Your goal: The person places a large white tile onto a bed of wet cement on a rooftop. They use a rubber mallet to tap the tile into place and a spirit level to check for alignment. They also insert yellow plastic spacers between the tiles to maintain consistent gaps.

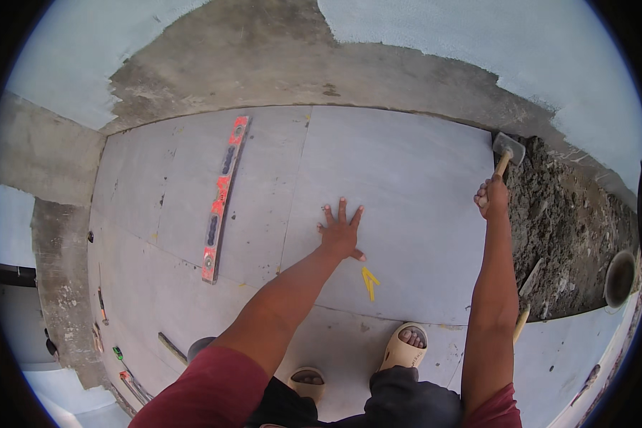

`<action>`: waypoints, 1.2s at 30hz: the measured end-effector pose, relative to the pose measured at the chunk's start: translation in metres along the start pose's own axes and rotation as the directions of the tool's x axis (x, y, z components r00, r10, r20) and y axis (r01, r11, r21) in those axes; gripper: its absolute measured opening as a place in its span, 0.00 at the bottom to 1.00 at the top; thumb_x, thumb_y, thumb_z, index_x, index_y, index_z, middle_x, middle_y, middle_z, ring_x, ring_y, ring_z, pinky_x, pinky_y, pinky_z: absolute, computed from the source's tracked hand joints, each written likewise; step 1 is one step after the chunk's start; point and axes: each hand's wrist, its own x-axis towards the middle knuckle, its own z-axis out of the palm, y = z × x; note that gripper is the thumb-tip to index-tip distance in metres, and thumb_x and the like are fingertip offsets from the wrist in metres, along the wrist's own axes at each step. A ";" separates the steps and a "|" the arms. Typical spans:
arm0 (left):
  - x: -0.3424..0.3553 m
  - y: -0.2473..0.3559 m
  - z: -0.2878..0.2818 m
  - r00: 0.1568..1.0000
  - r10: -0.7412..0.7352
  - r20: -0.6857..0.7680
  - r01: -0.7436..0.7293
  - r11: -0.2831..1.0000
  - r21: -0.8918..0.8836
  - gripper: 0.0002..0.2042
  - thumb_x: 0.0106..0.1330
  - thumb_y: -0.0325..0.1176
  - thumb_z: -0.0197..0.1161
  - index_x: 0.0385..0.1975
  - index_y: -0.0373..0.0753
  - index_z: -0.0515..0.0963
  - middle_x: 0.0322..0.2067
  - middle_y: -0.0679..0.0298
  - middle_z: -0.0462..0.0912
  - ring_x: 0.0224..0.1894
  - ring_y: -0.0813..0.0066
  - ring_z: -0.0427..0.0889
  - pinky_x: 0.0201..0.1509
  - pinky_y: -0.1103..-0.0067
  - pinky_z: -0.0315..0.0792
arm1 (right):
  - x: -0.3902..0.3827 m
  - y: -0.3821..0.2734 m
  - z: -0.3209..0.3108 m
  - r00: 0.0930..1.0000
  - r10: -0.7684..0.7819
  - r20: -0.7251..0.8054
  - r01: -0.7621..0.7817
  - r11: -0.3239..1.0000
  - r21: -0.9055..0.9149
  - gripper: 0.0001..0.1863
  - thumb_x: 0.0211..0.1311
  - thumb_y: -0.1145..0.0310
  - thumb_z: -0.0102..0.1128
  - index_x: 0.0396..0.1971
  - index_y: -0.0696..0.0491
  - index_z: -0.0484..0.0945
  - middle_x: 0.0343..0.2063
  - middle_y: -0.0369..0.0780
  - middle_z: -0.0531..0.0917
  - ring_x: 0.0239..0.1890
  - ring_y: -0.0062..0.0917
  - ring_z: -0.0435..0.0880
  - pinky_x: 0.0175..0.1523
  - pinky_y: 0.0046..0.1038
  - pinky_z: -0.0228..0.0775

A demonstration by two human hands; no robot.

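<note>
My left hand (341, 234) lies flat with fingers spread on a large grey floor tile (399, 178). Just below it on the tile are yellow strips (369, 282), perhaps tile spacers or wedges. My right hand (492, 197) is wrapped round the wooden handle of a mallet (508, 148). The mallet's grey head is at the tile's far right corner, beside the wall; whether it touches the tile I cannot tell. Dark wet mortar (560, 228) spreads along the tile's right edge.
A red spirit level (225, 200) lies on the tiles to the left. A trowel (528, 285) rests at the mortar's edge, near a round bucket (620, 279). Hand tools (103, 307) lie at the far left. A partly painted wall (264, 64) bounds the far side. My sandalled feet (405, 345) stand near the joint.
</note>
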 end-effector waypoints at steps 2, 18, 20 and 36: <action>-0.002 -0.009 0.001 1.000 -0.018 -0.012 0.017 1.000 -0.016 0.70 0.39 0.63 0.79 0.76 0.58 0.31 0.76 0.49 0.22 0.74 0.26 0.31 0.66 0.40 0.61 | -0.004 -0.007 0.002 0.996 -0.088 -0.032 0.089 0.996 0.020 0.16 0.74 0.56 0.44 0.37 0.55 0.67 0.20 0.35 0.68 0.16 0.22 0.66 0.20 0.31 0.59; 0.005 -0.006 -0.001 0.999 -0.023 -0.036 0.022 0.999 -0.039 0.69 0.39 0.61 0.80 0.77 0.58 0.31 0.76 0.49 0.21 0.74 0.28 0.29 0.65 0.38 0.60 | -0.079 -0.007 -0.001 0.986 -0.169 0.001 0.168 0.983 -0.079 0.15 0.72 0.53 0.49 0.37 0.51 0.70 0.17 0.32 0.70 0.11 0.19 0.67 0.16 0.27 0.63; 0.000 -0.015 0.007 1.000 -0.010 -0.028 0.008 0.998 -0.069 0.70 0.39 0.60 0.81 0.77 0.58 0.32 0.76 0.49 0.21 0.74 0.27 0.29 0.65 0.37 0.60 | -0.109 0.007 -0.015 0.989 -0.144 0.020 0.145 0.985 -0.088 0.15 0.72 0.53 0.51 0.36 0.50 0.71 0.16 0.32 0.71 0.10 0.18 0.67 0.15 0.25 0.63; 0.002 -0.008 -0.007 0.999 0.031 -0.042 -0.032 0.999 -0.019 0.69 0.40 0.59 0.81 0.77 0.58 0.32 0.76 0.52 0.24 0.75 0.31 0.31 0.67 0.41 0.61 | -0.305 0.091 -0.325 0.957 -0.025 -0.289 0.082 0.979 0.187 0.06 0.69 0.64 0.56 0.34 0.48 0.72 0.16 0.30 0.73 0.10 0.16 0.70 0.14 0.21 0.63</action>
